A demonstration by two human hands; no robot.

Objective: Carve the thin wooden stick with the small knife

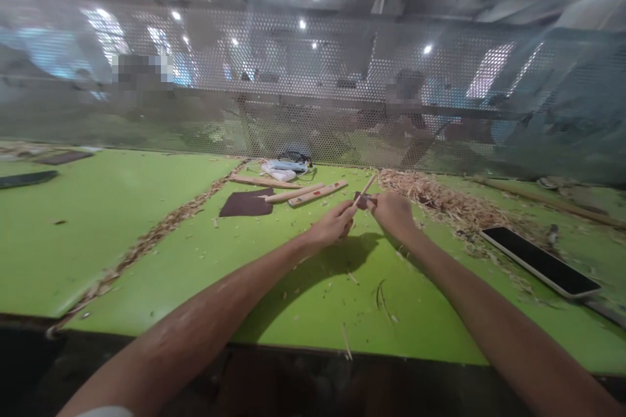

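My left hand (334, 225) is closed around the lower end of a thin wooden stick (368, 186), which slants up and to the right. My right hand (392, 212) pinches a small dark piece of sandpaper (362, 198) against the stick. Left of my hands, a larger dark brown sheet of sandpaper (247, 203) lies on the green tabletop (313, 293). A pale wooden strip (296, 193) rests with one end on that sheet, and another strip with reddish marks (317, 193) lies beside it.
A mesh screen (313, 98) runs along the table's back, with people blurred behind it. Wood shavings (440, 199) are heaped at the back right, near a phone (540, 260). A crumpled pale bundle (282, 169) lies by the screen. More shavings (166, 228) line the seam on the left.
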